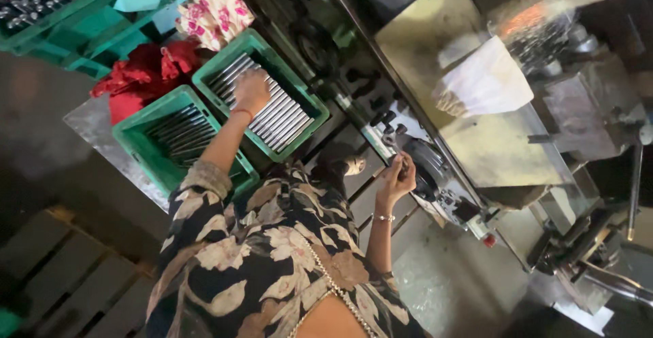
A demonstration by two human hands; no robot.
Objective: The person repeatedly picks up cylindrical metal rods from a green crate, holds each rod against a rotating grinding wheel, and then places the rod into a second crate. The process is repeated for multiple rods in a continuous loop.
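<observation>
The green crate (309,103) under the left hand (252,90) is matt moulded plastic with a ribbed rim; the rods (282,117) in it are bright, smooth, polished metal; beside that crate, a 2nd green plastic crate (139,141) holds duller, darker metal rods (187,134); behind the 2 crates lie soft red cloth (139,73) and a pink-flowered printed cloth (214,11); the sheet (92,127) under the crates is scuffed, dull grey metal; to the other side of the crates, the machine guard (490,147) looks glossy and smeared; the right hand (396,178) touches a dark, greasy metal wheel (425,164); the sleeve (204,202) is patterned matt fabric.
</observation>
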